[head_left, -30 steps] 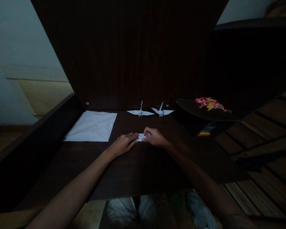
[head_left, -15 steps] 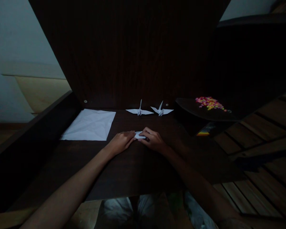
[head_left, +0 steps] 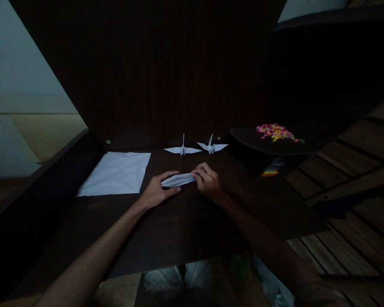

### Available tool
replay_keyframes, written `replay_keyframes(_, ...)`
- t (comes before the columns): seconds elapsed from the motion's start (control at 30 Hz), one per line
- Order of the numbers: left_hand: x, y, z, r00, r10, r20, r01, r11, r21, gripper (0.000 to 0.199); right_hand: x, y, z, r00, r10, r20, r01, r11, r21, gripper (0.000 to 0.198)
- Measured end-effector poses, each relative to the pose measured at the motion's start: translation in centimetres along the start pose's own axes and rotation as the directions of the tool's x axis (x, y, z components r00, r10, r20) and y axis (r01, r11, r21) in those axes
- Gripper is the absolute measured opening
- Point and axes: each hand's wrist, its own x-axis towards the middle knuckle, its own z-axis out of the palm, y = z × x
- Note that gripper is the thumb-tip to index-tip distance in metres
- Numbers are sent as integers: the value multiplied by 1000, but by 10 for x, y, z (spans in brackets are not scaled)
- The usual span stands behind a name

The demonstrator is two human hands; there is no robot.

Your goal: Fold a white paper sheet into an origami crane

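Between my hands lies a narrow folded piece of white paper [head_left: 179, 180], pointed toward both ends, low over the dark desk [head_left: 166, 230]. My left hand [head_left: 156, 192] holds its left end, thumb along the near edge and fingers along the far edge. At the right end, my right hand [head_left: 207, 181] pinches the paper between thumb and fingers. Beyond my hands stand two white origami cranes, a left crane [head_left: 183, 150] with spread wings and a right crane [head_left: 211, 148]. A creased white sheet of paper [head_left: 117, 172] lies flat to the left.
A pile of small colourful pieces [head_left: 277, 132] rests on a dark rounded shelf [head_left: 246, 138] at the right. A tall dark panel [head_left: 153, 76] rises behind the cranes. Along the left runs a raised side board [head_left: 45, 179]. Wooden slats [head_left: 345, 170] are on the right.
My hands have moved apart along the folded paper, showing far more of it. My left hand has opened its thumb from its fingers around the left end. The view has shifted slightly.
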Motion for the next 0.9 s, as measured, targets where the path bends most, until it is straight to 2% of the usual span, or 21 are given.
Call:
replay_keyframes(0.1,1,1,-2,989,-142,-30,132,966,-221,47,3,-7,-4,999,14,-49,-10,997,78,17)
replay_keyframes(0.17,2,1,-1,980,-188,-69,158,937,-313,42,4,-11,-5,997,73,14,-74,975,210,15)
replay_keyframes(0.23,2,0,2,973,-209,-96,161,918,-363,37,2,-13,-2,974,193,115,-223,900,376,14)
replay_keyframes(0.33,1,0,10,966,-223,-129,147,889,-433,34,-1,-12,6,915,317,251,-404,722,562,18)
replay_keyframes(0.43,0,2,19,960,-249,-129,155,854,-496,36,-2,-10,11,875,341,343,-484,592,645,21)
replay_keyframes(0.53,-1,5,25,947,-285,-151,174,846,-504,38,-1,-10,11,845,356,399,-534,513,673,24)
replay_keyframes(0.63,-2,8,27,941,-307,-146,196,841,-504,38,1,-13,9,838,368,404,-544,498,675,24)
replay_keyframes(0.8,0,5,28,944,-308,-121,216,849,-482,35,1,-20,6,842,355,407,-540,543,643,24)
replay_keyframes(0.9,1,1,29,950,-304,-69,232,838,-495,35,0,-21,5,837,335,433,-546,569,615,29)
